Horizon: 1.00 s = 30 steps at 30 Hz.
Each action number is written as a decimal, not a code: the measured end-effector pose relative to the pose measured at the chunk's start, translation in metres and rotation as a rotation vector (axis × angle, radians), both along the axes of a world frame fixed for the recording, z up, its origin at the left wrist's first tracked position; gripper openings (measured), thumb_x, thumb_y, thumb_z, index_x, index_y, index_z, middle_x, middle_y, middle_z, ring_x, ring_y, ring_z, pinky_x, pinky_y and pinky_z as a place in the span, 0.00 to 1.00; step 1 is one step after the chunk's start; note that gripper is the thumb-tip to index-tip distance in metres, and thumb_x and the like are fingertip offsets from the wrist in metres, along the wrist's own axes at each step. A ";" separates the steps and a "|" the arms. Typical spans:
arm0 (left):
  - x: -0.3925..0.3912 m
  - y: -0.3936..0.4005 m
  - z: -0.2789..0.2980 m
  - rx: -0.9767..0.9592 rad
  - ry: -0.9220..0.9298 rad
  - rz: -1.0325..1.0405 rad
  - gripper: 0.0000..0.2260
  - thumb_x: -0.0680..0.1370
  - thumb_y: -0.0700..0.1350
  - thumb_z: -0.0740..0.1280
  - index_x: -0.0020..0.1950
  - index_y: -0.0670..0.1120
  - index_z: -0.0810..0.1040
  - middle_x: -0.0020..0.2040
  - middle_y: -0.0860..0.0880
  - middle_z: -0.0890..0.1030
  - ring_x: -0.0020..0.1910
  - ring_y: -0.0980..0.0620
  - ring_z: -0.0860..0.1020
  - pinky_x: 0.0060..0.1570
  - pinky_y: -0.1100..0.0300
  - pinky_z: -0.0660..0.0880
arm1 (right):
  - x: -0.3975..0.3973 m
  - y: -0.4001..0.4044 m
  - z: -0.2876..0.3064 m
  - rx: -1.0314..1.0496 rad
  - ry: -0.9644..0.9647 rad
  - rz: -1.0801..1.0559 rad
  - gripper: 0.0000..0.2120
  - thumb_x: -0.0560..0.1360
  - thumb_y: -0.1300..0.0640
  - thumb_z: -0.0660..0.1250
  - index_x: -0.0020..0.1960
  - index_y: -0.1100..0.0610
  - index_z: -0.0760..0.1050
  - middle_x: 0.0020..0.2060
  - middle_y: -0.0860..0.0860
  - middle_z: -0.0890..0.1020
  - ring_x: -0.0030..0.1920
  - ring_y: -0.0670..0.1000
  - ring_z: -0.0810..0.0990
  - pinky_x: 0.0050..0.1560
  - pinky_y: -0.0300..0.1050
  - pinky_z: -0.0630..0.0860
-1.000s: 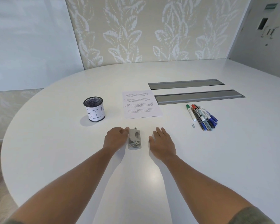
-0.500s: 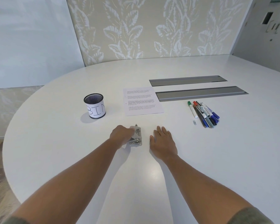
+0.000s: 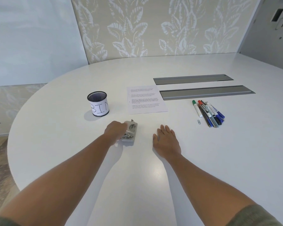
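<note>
Now left hand (image 3: 116, 130) grips the punch (image 3: 131, 132), fingers curled round its left side, low at the desk (image 3: 64, 144); contact with desk unclear. Right hand (image 3: 166, 141) lies flat on the desk near the punch, fingers straight, holding nothing.

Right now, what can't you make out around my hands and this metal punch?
Head view, metal punch: the part gripped by the left hand is covered by it.
Head view, printed sheet: text too small to read.
Head view, mesh cup: contents hidden by its own wall.
Head view, pens: labels too small.
</note>
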<state>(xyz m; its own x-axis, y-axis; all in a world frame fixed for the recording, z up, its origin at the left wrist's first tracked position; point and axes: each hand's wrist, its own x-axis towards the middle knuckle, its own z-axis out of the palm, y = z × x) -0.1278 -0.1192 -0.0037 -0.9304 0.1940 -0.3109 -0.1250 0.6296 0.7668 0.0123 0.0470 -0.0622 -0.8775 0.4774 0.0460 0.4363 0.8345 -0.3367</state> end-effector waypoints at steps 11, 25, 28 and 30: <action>-0.028 -0.081 0.004 -0.088 0.069 0.174 0.14 0.77 0.53 0.62 0.40 0.42 0.76 0.39 0.46 0.79 0.39 0.44 0.80 0.52 0.50 0.80 | 0.000 0.000 -0.001 -0.006 -0.011 -0.002 0.26 0.83 0.48 0.47 0.77 0.58 0.60 0.80 0.53 0.55 0.80 0.51 0.48 0.79 0.48 0.44; -0.040 -0.148 0.001 -0.278 0.036 0.203 0.12 0.73 0.49 0.61 0.39 0.42 0.76 0.38 0.43 0.80 0.36 0.43 0.79 0.35 0.60 0.72 | 0.000 0.001 -0.002 -0.015 0.023 -0.013 0.25 0.82 0.49 0.48 0.76 0.58 0.63 0.79 0.52 0.57 0.79 0.50 0.50 0.79 0.47 0.44; -0.040 -0.150 0.002 -0.289 0.036 0.189 0.11 0.72 0.48 0.61 0.39 0.42 0.76 0.38 0.43 0.80 0.35 0.43 0.78 0.35 0.60 0.71 | 0.000 0.000 -0.001 -0.022 0.029 -0.013 0.25 0.82 0.49 0.49 0.75 0.58 0.64 0.79 0.52 0.57 0.79 0.50 0.50 0.78 0.47 0.45; -0.040 -0.150 0.002 -0.287 0.037 0.179 0.11 0.71 0.48 0.61 0.41 0.41 0.77 0.38 0.43 0.80 0.35 0.44 0.78 0.37 0.59 0.73 | 0.000 0.000 -0.001 -0.022 0.036 -0.012 0.24 0.82 0.49 0.49 0.74 0.58 0.66 0.79 0.53 0.58 0.79 0.51 0.51 0.78 0.47 0.46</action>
<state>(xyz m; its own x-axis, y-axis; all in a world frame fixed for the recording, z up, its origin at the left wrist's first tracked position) -0.1676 -0.2690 -0.0018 -0.9536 -0.0637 -0.2943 -0.2279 0.7913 0.5673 0.0122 0.0468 -0.0629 -0.8696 0.4892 0.0670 0.4335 0.8214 -0.3707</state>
